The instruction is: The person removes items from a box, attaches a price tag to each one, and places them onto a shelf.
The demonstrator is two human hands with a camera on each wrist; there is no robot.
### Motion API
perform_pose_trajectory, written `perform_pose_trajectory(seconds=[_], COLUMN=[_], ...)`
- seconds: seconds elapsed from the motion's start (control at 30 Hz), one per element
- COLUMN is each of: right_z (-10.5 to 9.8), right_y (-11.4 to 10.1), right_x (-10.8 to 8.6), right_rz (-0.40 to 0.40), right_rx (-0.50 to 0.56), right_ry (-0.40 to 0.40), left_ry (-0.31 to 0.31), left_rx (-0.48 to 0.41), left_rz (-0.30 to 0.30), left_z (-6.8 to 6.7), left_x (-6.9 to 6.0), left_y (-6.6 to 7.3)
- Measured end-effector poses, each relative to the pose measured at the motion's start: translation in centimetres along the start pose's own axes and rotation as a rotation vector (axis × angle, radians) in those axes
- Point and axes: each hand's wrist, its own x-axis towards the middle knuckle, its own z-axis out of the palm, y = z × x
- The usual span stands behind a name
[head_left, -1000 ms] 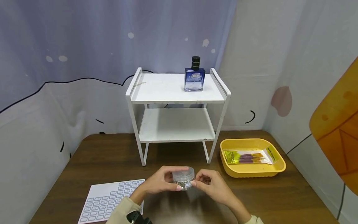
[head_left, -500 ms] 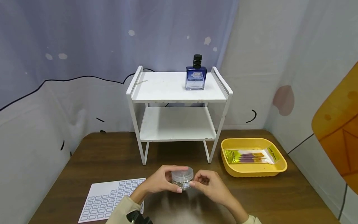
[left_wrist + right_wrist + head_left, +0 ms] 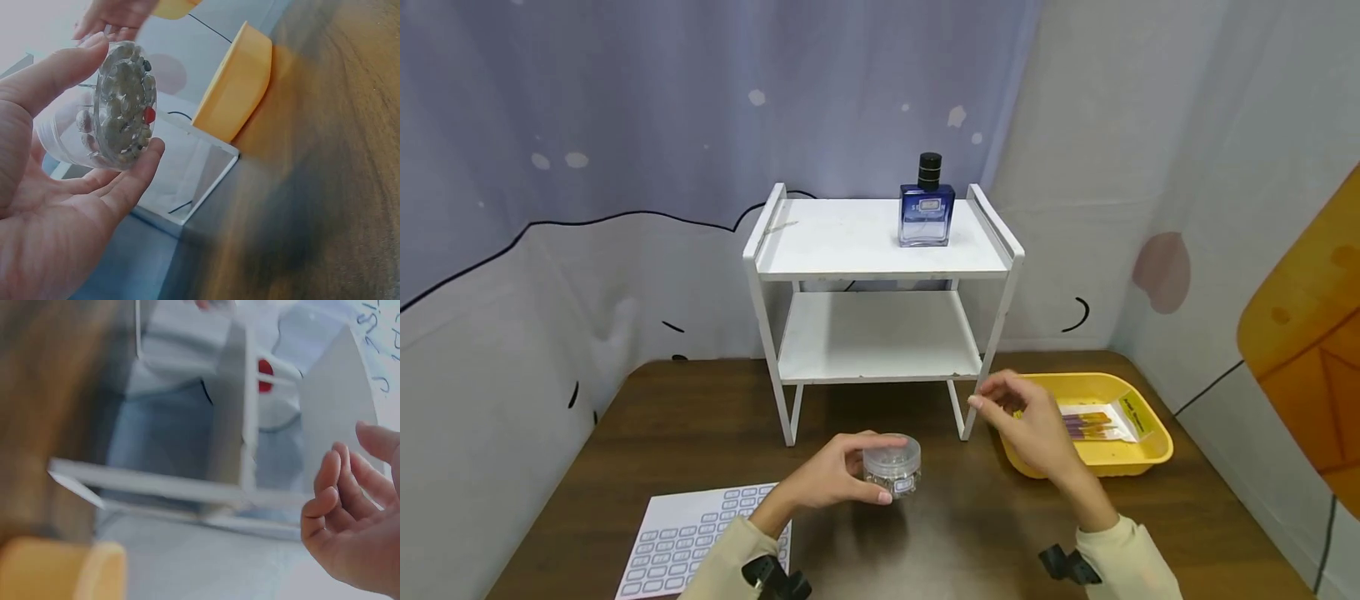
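Gripped by the left hand (image 3: 831, 477), the jar (image 3: 891, 470) hangs above the table (image 3: 970, 533), its label (image 3: 905, 483) too small to read; the right hand (image 3: 1032, 423), loosely bent, holds nothing. The blue bottle's (image 3: 926, 218) lettering starts "SE".

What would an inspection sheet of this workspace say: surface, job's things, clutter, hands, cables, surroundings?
Surface: brown wood-grain table.
Job's things: jar, held above the table, label on its side; printed sheet at left.
Clutter: bottle on top of the shelf; packet in the tray.
Hands: left hand grips the jar; right hand, loosely curled, holds nothing visible.
Cables: nothing seen; dark lines behind look printed.
Surroundings: patterned curtain behind and right.
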Motion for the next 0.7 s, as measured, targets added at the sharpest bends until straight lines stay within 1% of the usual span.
perform_pose_trajectory(seconds=[0.13, 0.2, 0.27, 0.33, 0.4, 0.53, 0.7], right_z=[-1.7, -2.4, -2.7, -2.8, -2.9, -2.6, -2.3], right_y=[-0.1, -0.1, -0.1, 0.0, 0.1, 0.7, 1.4], right_x=[2.4, 3.4, 4.3, 5.1, 5.8, 6.5, 6.6], right_rz=[-0.104, -0.148, -0.19, -0.223, -0.25, -0.277, -0.32], right_rx=[-0.093, -0.143, -0.183, -0.211, -0.216, -0.217, -0.228], right_ry=[0.153, 0.208, 0.242, 0.25, 0.24, 0.223, 0.251], left_ry=[-0.014, -0.019, -0.02, -0.016, -0.012, -0.014, -0.008], left_rx=[0.003, 0.008, 0.01, 0.014, 0.02, 0.067, 0.25], left_rz=[-0.013, -0.007, 0.002, 0.002, 0.001, 0.014, 0.023], left_z=[0.1, 0.2, 0.2, 0.1, 0.1, -0.1, -0.5], left_x=[-0.1, -0.2, -0.3, -0.3, -0.3, 0.2, 0.8], left_y=[0.0, 0.0, 0.1, 0.4, 0.8, 1.8, 4.0])
